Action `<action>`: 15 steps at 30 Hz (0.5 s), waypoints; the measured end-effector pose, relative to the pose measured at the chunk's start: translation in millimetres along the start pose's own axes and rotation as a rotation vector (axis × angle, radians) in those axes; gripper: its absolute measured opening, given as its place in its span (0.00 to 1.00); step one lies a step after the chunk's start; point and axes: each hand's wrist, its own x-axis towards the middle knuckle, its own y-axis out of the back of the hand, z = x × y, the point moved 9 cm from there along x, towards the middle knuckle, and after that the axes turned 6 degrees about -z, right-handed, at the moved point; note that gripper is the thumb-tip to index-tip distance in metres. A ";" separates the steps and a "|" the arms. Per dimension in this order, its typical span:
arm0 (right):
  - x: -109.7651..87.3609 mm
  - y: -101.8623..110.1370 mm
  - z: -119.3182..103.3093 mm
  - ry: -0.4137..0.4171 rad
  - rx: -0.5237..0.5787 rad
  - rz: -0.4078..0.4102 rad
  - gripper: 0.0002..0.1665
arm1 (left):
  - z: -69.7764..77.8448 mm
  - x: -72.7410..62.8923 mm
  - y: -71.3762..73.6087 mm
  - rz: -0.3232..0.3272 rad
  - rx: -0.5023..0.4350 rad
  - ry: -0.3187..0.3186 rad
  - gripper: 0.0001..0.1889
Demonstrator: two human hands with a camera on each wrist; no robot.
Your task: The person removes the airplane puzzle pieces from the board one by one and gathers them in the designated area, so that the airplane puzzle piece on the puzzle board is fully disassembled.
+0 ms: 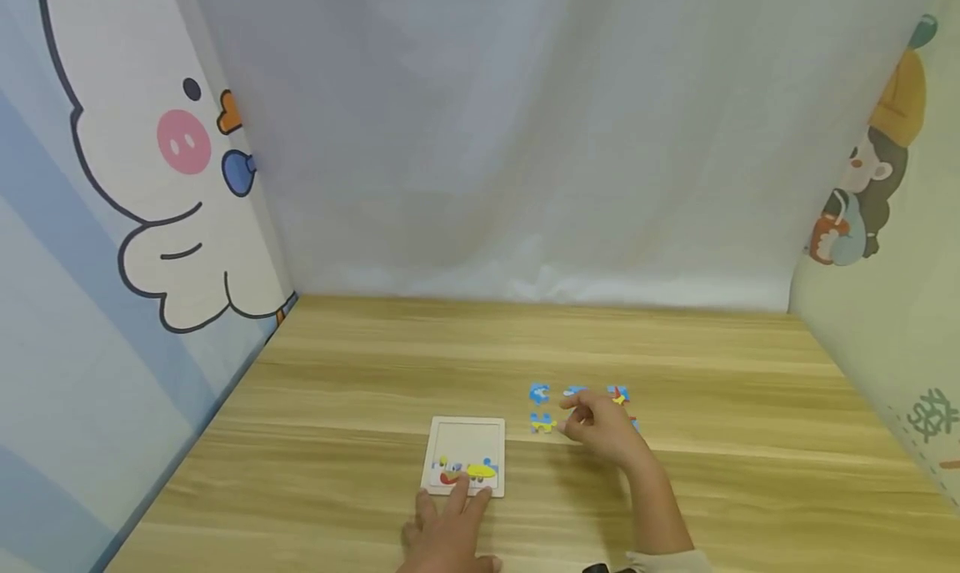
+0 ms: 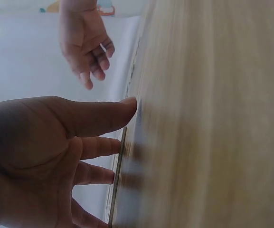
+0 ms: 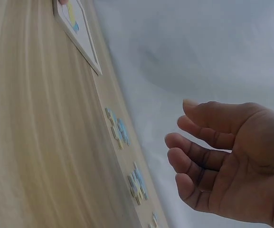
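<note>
A square, pale puzzle tray point(image 1: 469, 439) lies on the table with colourful pieces filling its near row. My left hand point(image 1: 450, 530) rests its extended fingertips on the tray's near edge, partly covering that row. To the right of the tray, my right hand point(image 1: 606, 433) hovers over loose jigsaw pieces. Its fingers are loosely bent and hold nothing, as the right wrist view shows of the hand point(image 3: 236, 161). A blue piece point(image 1: 539, 392) and a blue-and-yellow piece point(image 1: 542, 424) lie to its left. A piece with red and yellow point(image 1: 618, 394) sits just beyond; others are partly hidden beneath the hand.
The wood-grain table point(image 1: 360, 373) reaches back to a plain light curtain point(image 1: 525, 156). Printed cloth panels stand along both sides, with a white cartoon animal point(image 1: 135, 173) on the left and a cartoon child point(image 1: 862, 181) on the right.
</note>
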 end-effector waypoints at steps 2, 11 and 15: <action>2.4 -5.4 -4.7 0.031 -0.006 -0.014 0.16 | 0.4 0.8 0.3 0.000 0.004 0.011 0.41; 12.7 -32.4 -26.1 0.201 -0.028 -0.108 0.14 | -0.3 5.4 -0.6 -0.002 0.017 0.026 0.42; 18.8 -45.8 -31.3 0.245 -0.022 -0.149 0.13 | -1.9 7.7 -2.4 -0.004 0.100 0.046 0.43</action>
